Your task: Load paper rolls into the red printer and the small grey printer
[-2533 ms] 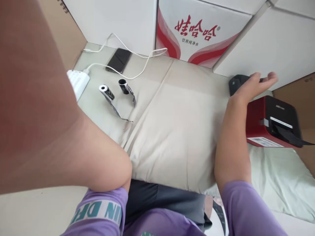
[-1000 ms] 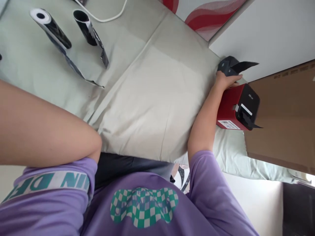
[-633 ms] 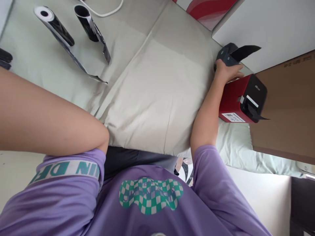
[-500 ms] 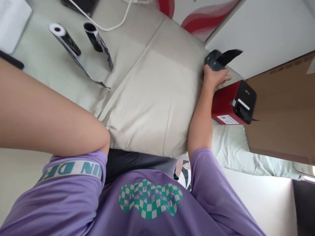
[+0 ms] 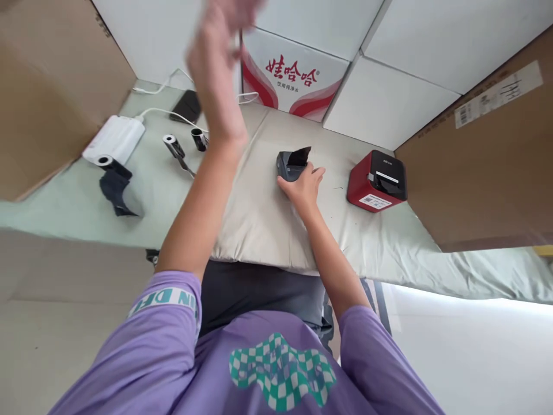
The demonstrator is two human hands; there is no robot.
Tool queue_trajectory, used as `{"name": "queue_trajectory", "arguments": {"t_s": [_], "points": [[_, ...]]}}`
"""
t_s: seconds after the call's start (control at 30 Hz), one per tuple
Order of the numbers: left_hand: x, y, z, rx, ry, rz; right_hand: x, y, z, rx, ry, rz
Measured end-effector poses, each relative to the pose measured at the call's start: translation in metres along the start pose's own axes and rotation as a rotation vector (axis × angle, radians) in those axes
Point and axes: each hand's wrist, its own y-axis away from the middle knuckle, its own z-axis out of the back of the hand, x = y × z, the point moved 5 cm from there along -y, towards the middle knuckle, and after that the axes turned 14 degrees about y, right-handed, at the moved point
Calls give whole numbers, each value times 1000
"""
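Note:
My right hand [image 5: 306,189] grips a small dark grey label printer [image 5: 284,166] on the covered table, thumb on the near left side and fingers on the right. A strip of black paper [image 5: 299,156] sticks up out of its top. Raised high at the top edge is my left hand [image 5: 216,69], smeared by motion, so its fingers cannot be made out. To the right of the printer stands a red and black printer [image 5: 359,183], apart from my hand.
Several rolls of black-and-white paper, among them one roll [image 5: 173,147] and another unrolled one [image 5: 116,184], lie at the left. Behind them are a white device [image 5: 114,140] with a cable and a black box [image 5: 186,107]. Cardboard boxes [image 5: 484,173] flank the table; white boxes [image 5: 397,86] line the back.
My right hand has brought the dark printer leftward from beside the red printer to the table's middle. My left arm has swung into view and up. The view has turned and drawn back.

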Motion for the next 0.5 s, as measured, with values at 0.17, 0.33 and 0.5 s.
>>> {"name": "queue_trajectory", "arguments": {"t_s": [0.17, 0.33, 0.5], "points": [[38, 96, -17, 14, -122, 74, 5, 17, -12, -88, -71, 49], [68, 165, -31, 321, -583, 246, -1, 15, -13, -107, -70, 65], [59, 166, -42, 450, -730, 241, -3, 15, -10, -66, -162, 87]]}}
